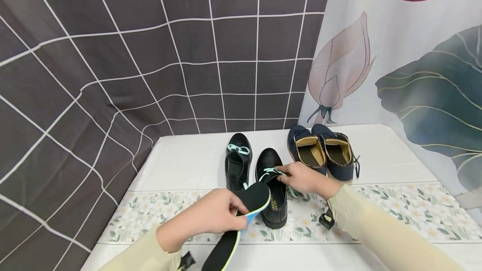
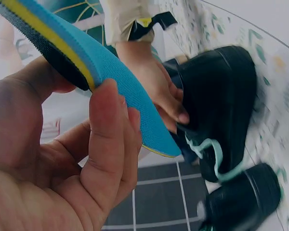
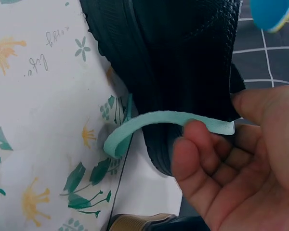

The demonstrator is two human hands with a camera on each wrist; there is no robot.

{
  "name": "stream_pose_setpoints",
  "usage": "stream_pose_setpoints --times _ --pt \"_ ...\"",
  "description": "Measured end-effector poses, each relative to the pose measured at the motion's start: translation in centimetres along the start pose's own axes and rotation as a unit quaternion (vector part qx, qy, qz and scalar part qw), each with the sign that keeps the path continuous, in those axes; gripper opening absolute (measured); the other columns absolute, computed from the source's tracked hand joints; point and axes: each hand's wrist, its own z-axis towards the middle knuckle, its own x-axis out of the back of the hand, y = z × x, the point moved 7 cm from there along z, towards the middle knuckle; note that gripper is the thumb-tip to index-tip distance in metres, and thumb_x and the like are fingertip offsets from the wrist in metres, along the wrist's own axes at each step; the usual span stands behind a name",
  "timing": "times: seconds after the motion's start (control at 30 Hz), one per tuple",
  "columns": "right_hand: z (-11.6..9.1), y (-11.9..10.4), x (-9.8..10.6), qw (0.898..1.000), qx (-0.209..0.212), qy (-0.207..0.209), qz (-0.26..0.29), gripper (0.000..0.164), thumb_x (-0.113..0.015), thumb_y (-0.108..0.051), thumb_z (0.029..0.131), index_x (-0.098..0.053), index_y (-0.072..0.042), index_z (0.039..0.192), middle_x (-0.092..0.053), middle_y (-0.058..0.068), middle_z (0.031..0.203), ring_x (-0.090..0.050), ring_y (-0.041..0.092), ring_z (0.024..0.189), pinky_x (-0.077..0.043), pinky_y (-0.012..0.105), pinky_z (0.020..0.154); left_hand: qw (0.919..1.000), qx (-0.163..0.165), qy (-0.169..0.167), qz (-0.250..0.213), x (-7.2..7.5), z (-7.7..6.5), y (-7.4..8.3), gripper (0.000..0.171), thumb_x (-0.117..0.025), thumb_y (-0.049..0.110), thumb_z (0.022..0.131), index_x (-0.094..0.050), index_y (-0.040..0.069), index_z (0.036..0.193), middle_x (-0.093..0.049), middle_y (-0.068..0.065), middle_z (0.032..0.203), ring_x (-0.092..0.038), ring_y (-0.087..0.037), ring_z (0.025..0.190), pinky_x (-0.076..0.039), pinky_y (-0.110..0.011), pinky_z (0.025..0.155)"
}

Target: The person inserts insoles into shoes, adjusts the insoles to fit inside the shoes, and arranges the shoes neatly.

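Note:
My left hand [image 1: 214, 214] pinches an insole [image 1: 257, 195] between thumb and fingers; its top is black. In the left wrist view the insole [image 2: 123, 84] shows a blue underside and a yellow edge. The insole's front end hovers beside the opening of a black lace-up shoe [image 1: 278, 208]. With thumb and fingers my right hand [image 1: 304, 177] grips the edge of this shoe's opening near the mint lace [image 1: 269, 171]. One loose lace end [image 3: 166, 117] crosses the fingers in the right wrist view. The second black shoe [image 1: 239, 140], its lace tied in a bow, stands to the left.
A pair of navy shoes [image 1: 340, 170] with tan linings stands behind my right hand. All the shoes rest on a white table [image 1: 180, 160] with a floral band [image 1: 150, 212]. A dark grid curtain [image 1: 233, 41] hangs behind and left, a patterned one [image 1: 376, 108] at right.

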Motion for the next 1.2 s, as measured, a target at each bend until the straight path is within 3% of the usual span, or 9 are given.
stream_pose_setpoints --times 0.2,0.3,0.43,0.53,0.67,0.83,1.0,1.1,1.2 --pt "-0.2 0.2 -0.2 0.999 -0.020 -0.018 0.034 0.046 -0.053 -0.022 0.104 -0.050 -0.002 0.146 -0.047 -0.006 0.044 -0.043 0.008 0.039 -0.045 0.029 0.054 0.9993 0.000 -0.035 -0.012 -2.2 3.0 1.3 0.012 -0.071 0.024 0.078 -0.082 0.025 0.082 -0.052 0.013 0.046 -0.044 -0.002 0.040 -0.035 -0.019 0.042" --pt "0.1 -0.2 -0.4 1.000 -0.012 -0.021 0.020 0.044 -0.053 -0.022 0.104 -0.053 -0.003 0.143 -0.055 -0.001 0.048 -0.048 0.009 0.041 -0.049 0.030 0.056 0.9988 0.013 -0.046 0.000 -3.2 3.6 1.2 0.022 -0.071 0.028 0.079 -0.081 0.022 0.098 -0.053 0.009 0.047 -0.046 -0.006 0.042 -0.039 -0.021 0.045" --pt "0.4 -0.5 -0.2 1.000 -0.001 -0.012 -0.024 0.041 -0.054 -0.022 0.103 -0.059 -0.003 0.139 -0.077 0.011 0.083 -0.059 0.013 0.059 -0.053 0.035 0.069 0.9980 0.017 -0.037 0.049 -4.1 3.8 1.2 0.051 -0.070 0.036 0.076 -0.069 0.023 0.126 -0.077 0.003 0.089 -0.066 -0.009 0.078 -0.055 -0.029 0.071" --pt "0.5 -0.5 0.1 0.999 -0.008 -0.006 -0.051 0.041 -0.054 -0.023 0.102 -0.060 -0.003 0.137 -0.078 0.016 0.107 -0.061 0.016 0.072 -0.052 0.039 0.077 0.9973 0.013 -0.033 0.065 -4.7 3.9 1.3 0.057 -0.069 0.040 0.077 -0.065 0.024 0.131 -0.074 -0.001 0.124 -0.065 -0.014 0.109 -0.056 -0.036 0.090" --pt "0.4 -0.3 0.1 0.998 -0.013 -0.010 -0.053 0.041 -0.053 -0.024 0.103 -0.059 -0.003 0.138 -0.077 0.017 0.118 -0.066 0.017 0.084 -0.054 0.041 0.081 0.9966 0.034 -0.043 0.062 -5.5 4.3 1.1 0.054 -0.067 0.047 0.079 -0.064 0.024 0.127 -0.070 -0.007 0.117 -0.063 -0.017 0.100 -0.056 -0.037 0.085" --pt "0.3 -0.3 0.0 0.999 -0.008 -0.009 -0.051 0.042 -0.051 -0.024 0.103 -0.059 -0.003 0.139 -0.079 0.013 0.108 -0.066 0.014 0.081 -0.053 0.040 0.081 0.9951 0.061 -0.043 0.065 -6.4 5.0 0.9 0.061 -0.066 0.055 0.078 -0.059 0.021 0.129 -0.062 -0.012 0.113 -0.062 -0.019 0.089 -0.055 -0.037 0.079" --pt "0.3 -0.1 0.1 0.998 -0.022 -0.009 -0.052 0.042 -0.051 -0.023 0.104 -0.058 -0.003 0.139 -0.076 0.008 0.088 -0.059 0.014 0.066 -0.049 0.039 0.077 0.9930 0.062 -0.020 0.098 -7.0 5.6 1.4 0.074 -0.070 0.064 0.076 -0.055 0.015 0.130 -0.060 -0.019 0.116 -0.065 -0.023 0.085 -0.057 -0.037 0.073" --pt "0.2 -0.1 0.0 0.998 -0.023 -0.008 -0.051 0.042 -0.052 -0.024 0.103 -0.059 -0.003 0.139 -0.077 0.008 0.091 -0.065 0.016 0.076 -0.052 0.040 0.079 0.9918 0.061 -0.014 0.111 -7.2 5.7 1.6 0.074 -0.070 0.067 0.077 -0.056 0.014 0.126 -0.059 -0.022 0.117 -0.065 -0.025 0.079 -0.058 -0.037 0.068" --pt "0.3 0.0 -0.2 0.999 -0.019 -0.012 -0.044 0.042 -0.052 -0.024 0.103 -0.059 -0.004 0.139 -0.078 0.009 0.093 -0.067 0.018 0.082 -0.053 0.041 0.081 0.9904 0.053 0.001 0.127 -6.9 5.8 1.8 0.061 -0.067 0.063 0.079 -0.063 0.015 0.117 -0.062 -0.020 0.113 -0.065 -0.025 0.077 -0.057 -0.036 0.066"
